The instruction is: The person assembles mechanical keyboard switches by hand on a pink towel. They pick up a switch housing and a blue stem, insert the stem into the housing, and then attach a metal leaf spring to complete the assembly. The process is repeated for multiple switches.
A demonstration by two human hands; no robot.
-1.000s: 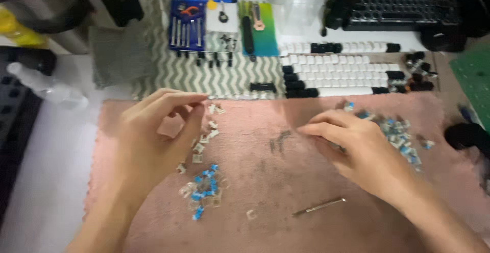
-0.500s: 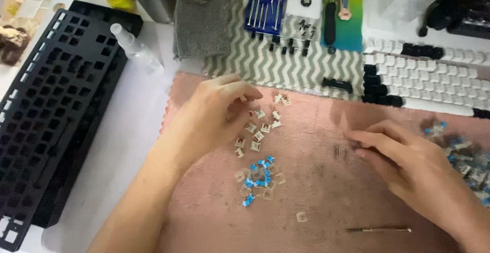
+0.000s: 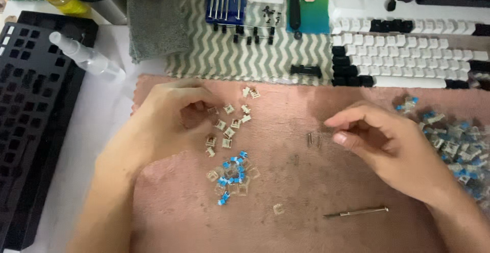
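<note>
A pink mat (image 3: 306,217) covers the desk in front of me. My left hand (image 3: 168,123) rests on it with fingers curled beside a scatter of pale switch housings (image 3: 229,125); whether it holds one is hidden. Below them lies a heap of blue and clear switch parts (image 3: 232,174). My right hand (image 3: 388,143) hovers at the mat's middle, thumb and forefinger slightly apart, just right of some small metal springs (image 3: 310,138). Behind that hand is a pile of blue-topped switches (image 3: 451,140). A thin metal tool (image 3: 357,212) lies near my right wrist.
A black keyboard case (image 3: 30,105) lies at the left with a clear spray bottle (image 3: 87,59) beside it. Rows of white and black keycaps (image 3: 408,54) sit at the back right. A blue screwdriver set (image 3: 224,0) and grey cloth (image 3: 153,26) lie on a zigzag mat (image 3: 229,54).
My view has swung left, bringing the keyboard case in. My right hand moved from the switch pile at the right toward the springs in the middle. My left hand stayed by the housings.
</note>
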